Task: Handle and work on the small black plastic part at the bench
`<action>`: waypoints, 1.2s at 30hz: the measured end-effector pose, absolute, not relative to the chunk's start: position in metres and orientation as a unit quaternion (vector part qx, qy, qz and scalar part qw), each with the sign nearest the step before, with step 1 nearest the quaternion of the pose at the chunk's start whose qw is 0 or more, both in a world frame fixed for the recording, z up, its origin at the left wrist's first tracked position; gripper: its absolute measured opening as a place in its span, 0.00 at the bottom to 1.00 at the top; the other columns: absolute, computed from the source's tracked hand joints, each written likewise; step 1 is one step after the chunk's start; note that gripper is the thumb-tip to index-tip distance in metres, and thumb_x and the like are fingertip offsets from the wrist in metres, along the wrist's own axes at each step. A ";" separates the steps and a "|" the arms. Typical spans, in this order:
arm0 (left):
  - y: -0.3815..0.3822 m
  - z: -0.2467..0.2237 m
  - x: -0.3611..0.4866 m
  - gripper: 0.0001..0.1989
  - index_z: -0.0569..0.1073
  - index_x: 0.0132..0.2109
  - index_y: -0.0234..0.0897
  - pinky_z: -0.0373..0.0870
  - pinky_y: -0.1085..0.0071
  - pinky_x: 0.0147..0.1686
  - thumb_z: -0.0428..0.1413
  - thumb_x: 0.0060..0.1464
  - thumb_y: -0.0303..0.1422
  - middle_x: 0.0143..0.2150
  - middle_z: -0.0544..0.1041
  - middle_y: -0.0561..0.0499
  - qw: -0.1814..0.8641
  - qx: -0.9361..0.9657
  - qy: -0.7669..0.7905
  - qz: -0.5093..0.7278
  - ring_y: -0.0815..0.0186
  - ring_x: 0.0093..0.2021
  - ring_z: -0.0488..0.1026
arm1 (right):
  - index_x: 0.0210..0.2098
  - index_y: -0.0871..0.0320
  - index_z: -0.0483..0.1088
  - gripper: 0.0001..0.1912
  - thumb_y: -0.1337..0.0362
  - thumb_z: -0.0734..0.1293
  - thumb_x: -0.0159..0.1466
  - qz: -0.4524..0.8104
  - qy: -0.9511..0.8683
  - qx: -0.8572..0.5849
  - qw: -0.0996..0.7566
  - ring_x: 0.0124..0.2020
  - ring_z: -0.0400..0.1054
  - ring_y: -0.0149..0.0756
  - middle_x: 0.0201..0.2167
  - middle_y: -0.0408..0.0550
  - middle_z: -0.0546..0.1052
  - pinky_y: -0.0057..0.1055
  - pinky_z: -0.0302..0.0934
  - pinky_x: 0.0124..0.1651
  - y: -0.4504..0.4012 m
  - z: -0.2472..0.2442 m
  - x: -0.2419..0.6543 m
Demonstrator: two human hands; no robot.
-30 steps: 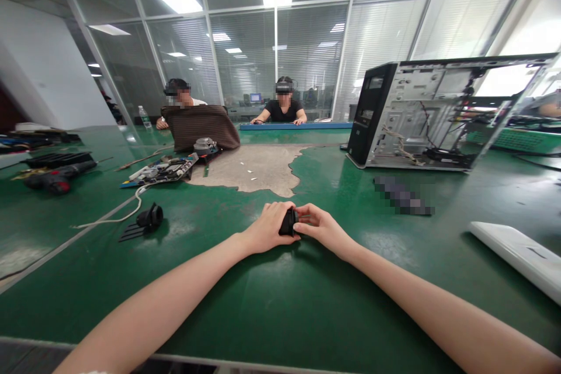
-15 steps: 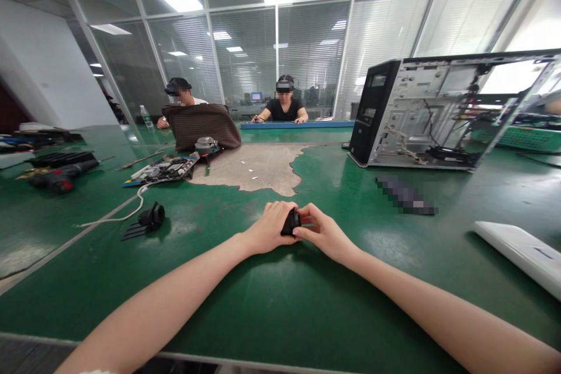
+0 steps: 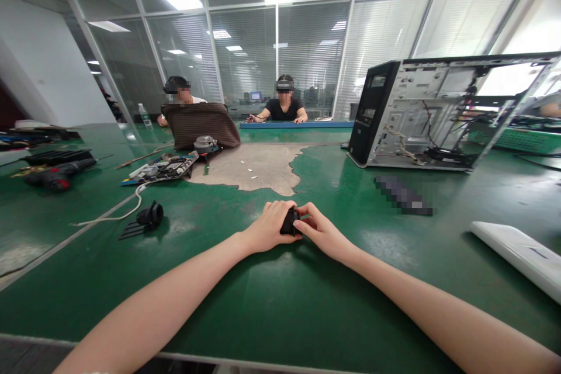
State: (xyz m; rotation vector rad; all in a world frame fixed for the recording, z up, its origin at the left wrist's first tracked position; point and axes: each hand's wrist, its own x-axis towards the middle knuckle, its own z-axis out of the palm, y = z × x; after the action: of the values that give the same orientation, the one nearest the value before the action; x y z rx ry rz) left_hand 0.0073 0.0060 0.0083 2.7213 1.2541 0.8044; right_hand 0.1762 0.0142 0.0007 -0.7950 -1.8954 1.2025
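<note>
The black part [image 3: 288, 223] points toward the right hand [image 3: 325, 232], long axis unclear.

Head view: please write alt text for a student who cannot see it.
A person's left hand and right hand hold a small black part at a green table. An open computer case stands at right; a power tool lies at far left.

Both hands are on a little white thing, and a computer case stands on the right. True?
Not quite: the head view shows the little thing is black. The left hand and right hand are on it, and the computer case stands on the right.
</note>
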 end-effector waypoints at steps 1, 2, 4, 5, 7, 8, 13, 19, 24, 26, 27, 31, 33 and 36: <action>0.006 0.008 0.007 0.27 0.54 0.50 0.37 0.56 0.63 0.43 0.56 0.45 0.40 0.45 0.66 0.46 0.020 0.877 0.405 0.259 0.58 0.44 0.62 | 0.37 0.56 0.57 0.09 0.60 0.61 0.58 0.471 -0.743 -0.302 0.369 0.32 0.65 0.30 0.32 0.43 0.67 0.30 0.63 0.35 0.013 0.001 0.177; 0.006 0.008 0.007 0.27 0.54 0.50 0.37 0.57 0.63 0.43 0.56 0.45 0.39 0.45 0.66 0.46 0.021 0.877 0.406 0.258 0.58 0.44 0.62 | 0.37 0.56 0.57 0.09 0.61 0.61 0.58 0.470 -0.747 -0.293 0.368 0.33 0.65 0.31 0.32 0.43 0.66 0.30 0.63 0.36 0.011 0.001 0.177; 0.006 0.008 0.007 0.27 0.55 0.50 0.37 0.57 0.63 0.43 0.57 0.45 0.38 0.45 0.66 0.46 0.021 0.877 0.406 0.257 0.58 0.44 0.63 | 0.38 0.55 0.56 0.10 0.62 0.61 0.59 0.466 -0.755 -0.277 0.369 0.36 0.65 0.32 0.34 0.43 0.66 0.30 0.63 0.38 0.009 0.001 0.177; 0.007 0.008 0.007 0.27 0.55 0.50 0.37 0.57 0.63 0.43 0.57 0.45 0.38 0.45 0.66 0.46 0.021 0.876 0.406 0.258 0.58 0.44 0.63 | 0.38 0.55 0.56 0.09 0.62 0.61 0.59 0.461 -0.759 -0.273 0.370 0.37 0.65 0.31 0.34 0.43 0.66 0.30 0.62 0.39 0.009 0.001 0.177; 0.007 0.008 0.007 0.27 0.54 0.50 0.37 0.56 0.63 0.43 0.57 0.45 0.39 0.45 0.66 0.46 0.018 0.876 0.407 0.260 0.58 0.44 0.63 | 0.38 0.55 0.56 0.08 0.61 0.59 0.60 0.448 -0.762 -0.275 0.378 0.35 0.64 0.30 0.33 0.43 0.66 0.30 0.62 0.38 0.010 0.000 0.177; 0.007 0.008 0.007 0.28 0.54 0.50 0.37 0.56 0.62 0.43 0.57 0.45 0.39 0.45 0.66 0.46 0.017 0.875 0.407 0.261 0.58 0.44 0.63 | 0.37 0.55 0.57 0.07 0.61 0.58 0.61 0.440 -0.762 -0.280 0.384 0.34 0.64 0.30 0.33 0.43 0.66 0.29 0.61 0.37 0.012 -0.001 0.176; 0.006 0.008 0.007 0.28 0.54 0.50 0.37 0.56 0.63 0.43 0.56 0.45 0.41 0.45 0.66 0.46 0.017 0.877 0.403 0.261 0.58 0.45 0.63 | 0.37 0.56 0.57 0.09 0.59 0.58 0.60 0.422 -0.751 -0.320 0.395 0.32 0.62 0.30 0.33 0.43 0.65 0.29 0.61 0.35 0.019 -0.004 0.175; 0.006 0.008 0.007 0.28 0.54 0.50 0.36 0.56 0.63 0.43 0.56 0.45 0.41 0.44 0.66 0.46 0.015 0.878 0.402 0.261 0.59 0.44 0.63 | 0.37 0.56 0.57 0.08 0.59 0.59 0.60 0.457 -0.752 -0.304 0.366 0.33 0.64 0.31 0.33 0.43 0.66 0.31 0.61 0.37 0.016 0.000 0.177; 0.006 0.008 0.007 0.27 0.54 0.50 0.37 0.56 0.63 0.43 0.57 0.45 0.37 0.44 0.66 0.47 0.020 0.877 0.403 0.261 0.59 0.44 0.63 | 0.38 0.55 0.56 0.09 0.61 0.61 0.59 0.472 -0.752 -0.268 0.374 0.35 0.64 0.30 0.33 0.43 0.66 0.30 0.62 0.37 0.010 0.001 0.178; 0.006 0.008 0.007 0.27 0.54 0.50 0.37 0.56 0.63 0.43 0.57 0.45 0.38 0.45 0.66 0.47 0.022 0.875 0.405 0.265 0.59 0.44 0.63 | 0.37 0.55 0.56 0.08 0.60 0.59 0.60 0.463 -0.750 -0.273 0.386 0.33 0.64 0.29 0.32 0.42 0.65 0.29 0.62 0.35 0.011 0.000 0.177; 0.006 0.008 0.008 0.28 0.54 0.50 0.37 0.56 0.63 0.44 0.57 0.45 0.39 0.45 0.66 0.46 0.022 0.874 0.406 0.267 0.58 0.44 0.63 | 0.36 0.55 0.56 0.07 0.60 0.59 0.60 0.460 -0.747 -0.277 0.392 0.32 0.63 0.29 0.32 0.42 0.65 0.28 0.62 0.34 0.012 -0.001 0.176; 0.007 0.008 0.008 0.28 0.54 0.50 0.37 0.56 0.63 0.44 0.57 0.45 0.40 0.45 0.66 0.46 0.022 0.876 0.404 0.265 0.58 0.44 0.63 | 0.38 0.56 0.57 0.09 0.59 0.60 0.59 0.454 -0.735 -0.305 0.400 0.33 0.63 0.30 0.35 0.44 0.65 0.29 0.62 0.34 0.018 -0.004 0.174; 0.007 0.008 0.007 0.28 0.54 0.50 0.37 0.56 0.63 0.44 0.57 0.45 0.41 0.45 0.66 0.46 0.020 0.877 0.401 0.264 0.58 0.45 0.63 | 0.40 0.56 0.57 0.11 0.59 0.60 0.59 0.454 -0.734 -0.313 0.396 0.35 0.63 0.31 0.36 0.45 0.65 0.30 0.62 0.36 0.019 -0.005 0.174; 0.007 0.007 0.007 0.28 0.54 0.50 0.37 0.56 0.62 0.44 0.56 0.45 0.41 0.45 0.66 0.46 0.018 0.876 0.401 0.266 0.58 0.45 0.63 | 0.38 0.56 0.57 0.10 0.60 0.60 0.59 0.466 -0.740 -0.299 0.382 0.34 0.64 0.30 0.34 0.44 0.66 0.30 0.62 0.36 0.018 -0.004 0.176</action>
State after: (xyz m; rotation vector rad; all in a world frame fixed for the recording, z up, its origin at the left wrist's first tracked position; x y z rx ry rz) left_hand 0.0070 0.0073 0.0071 2.7218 1.2467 0.8253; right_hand 0.1757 0.0176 -0.0042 -0.7615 -1.8877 1.1892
